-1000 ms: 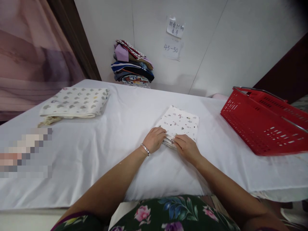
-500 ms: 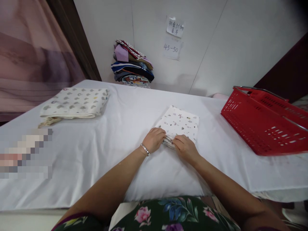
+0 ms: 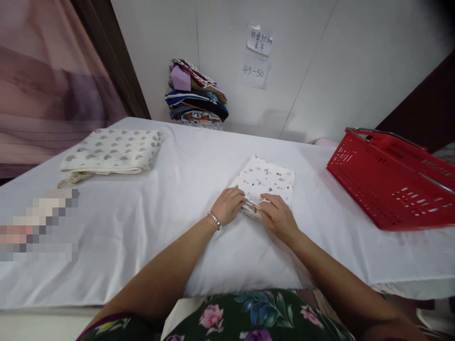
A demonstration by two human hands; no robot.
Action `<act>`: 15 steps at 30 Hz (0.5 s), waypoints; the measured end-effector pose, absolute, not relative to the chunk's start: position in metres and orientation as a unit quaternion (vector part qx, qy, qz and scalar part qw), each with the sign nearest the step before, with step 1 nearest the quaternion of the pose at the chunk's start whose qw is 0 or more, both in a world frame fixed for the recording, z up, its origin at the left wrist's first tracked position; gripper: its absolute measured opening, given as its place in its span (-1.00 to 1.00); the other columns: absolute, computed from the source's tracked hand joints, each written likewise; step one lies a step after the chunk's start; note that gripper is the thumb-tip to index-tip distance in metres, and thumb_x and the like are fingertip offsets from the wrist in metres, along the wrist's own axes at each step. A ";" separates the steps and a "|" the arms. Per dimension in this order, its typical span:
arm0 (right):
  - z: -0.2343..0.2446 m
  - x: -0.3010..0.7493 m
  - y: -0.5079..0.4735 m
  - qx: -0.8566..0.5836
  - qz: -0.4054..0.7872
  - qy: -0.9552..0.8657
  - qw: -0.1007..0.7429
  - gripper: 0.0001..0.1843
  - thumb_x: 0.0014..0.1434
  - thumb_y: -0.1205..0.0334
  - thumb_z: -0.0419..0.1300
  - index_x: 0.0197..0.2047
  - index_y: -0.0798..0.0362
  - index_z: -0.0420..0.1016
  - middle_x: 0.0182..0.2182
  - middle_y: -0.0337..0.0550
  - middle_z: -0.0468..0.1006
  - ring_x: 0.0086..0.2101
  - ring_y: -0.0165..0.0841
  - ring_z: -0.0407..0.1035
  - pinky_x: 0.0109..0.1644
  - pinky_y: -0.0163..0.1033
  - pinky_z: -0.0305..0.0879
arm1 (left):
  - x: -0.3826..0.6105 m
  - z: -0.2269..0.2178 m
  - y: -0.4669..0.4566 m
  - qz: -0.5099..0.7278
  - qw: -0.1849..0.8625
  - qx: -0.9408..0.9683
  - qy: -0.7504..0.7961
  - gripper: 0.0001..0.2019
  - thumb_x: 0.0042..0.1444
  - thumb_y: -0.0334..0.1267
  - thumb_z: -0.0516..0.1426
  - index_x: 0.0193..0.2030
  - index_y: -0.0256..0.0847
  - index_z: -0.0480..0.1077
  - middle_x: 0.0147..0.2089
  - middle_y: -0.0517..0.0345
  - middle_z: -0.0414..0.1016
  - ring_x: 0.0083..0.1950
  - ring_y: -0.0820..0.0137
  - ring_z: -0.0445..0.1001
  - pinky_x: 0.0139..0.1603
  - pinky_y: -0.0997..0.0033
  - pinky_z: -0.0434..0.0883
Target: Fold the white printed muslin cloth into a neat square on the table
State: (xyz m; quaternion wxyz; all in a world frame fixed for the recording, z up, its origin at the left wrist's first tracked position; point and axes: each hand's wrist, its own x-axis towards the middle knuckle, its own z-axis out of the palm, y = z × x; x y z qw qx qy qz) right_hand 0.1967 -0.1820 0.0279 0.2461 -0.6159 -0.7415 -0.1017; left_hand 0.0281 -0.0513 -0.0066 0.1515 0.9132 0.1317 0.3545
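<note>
A white cloth (image 3: 270,176) with small scattered prints lies folded in a thick, roughly square bundle on the white-covered table (image 3: 170,199). My left hand (image 3: 229,207), with a silver bracelet at the wrist, pinches the near left corner of its layered front edge. On the same edge, farther right, my right hand (image 3: 279,215) has its thumb at the layers and its fingers bent over the top. The thumb tips and the cloth's underside are partly hidden.
At the left lies another folded cloth (image 3: 115,150) with grey prints and a tassel-like cord. A red plastic basket (image 3: 387,180) stands at the right. Behind the table is a stack of folded fabrics (image 3: 197,94) by the wall, which bears paper signs (image 3: 259,41).
My right hand has shifted slightly right along the front edge, and its fingers have lifted and spread a little. The left hand keeps its pinch in the same place.
</note>
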 end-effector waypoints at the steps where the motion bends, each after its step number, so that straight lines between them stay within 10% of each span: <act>1: 0.028 0.198 -0.183 -0.616 -0.103 -0.741 0.246 -0.82 0.19 0.30 0.02 -0.24 0.03 0.45 -0.02 -0.02 0.38 -0.06 -0.22 0.25 -0.03 -0.06 0.26 | 0.028 -0.006 -0.051 0.354 0.155 0.913 0.133 -0.88 0.18 -0.36 -0.04 -0.28 -0.18 0.31 -0.15 0.08 0.40 -0.05 0.35 0.34 0.02 0.21 0.29; 15: 0.023 0.199 -0.184 -0.597 -0.142 -0.765 0.193 -0.69 0.15 0.49 -0.05 -0.26 0.03 0.48 0.08 -0.03 0.35 0.16 -0.16 0.07 0.06 0.02 0.18 | 0.029 -0.007 -0.051 0.355 0.165 0.911 0.130 -0.87 0.18 -0.37 -0.05 -0.28 -0.18 0.31 -0.17 0.07 0.41 -0.09 0.35 0.36 -0.03 0.21 0.32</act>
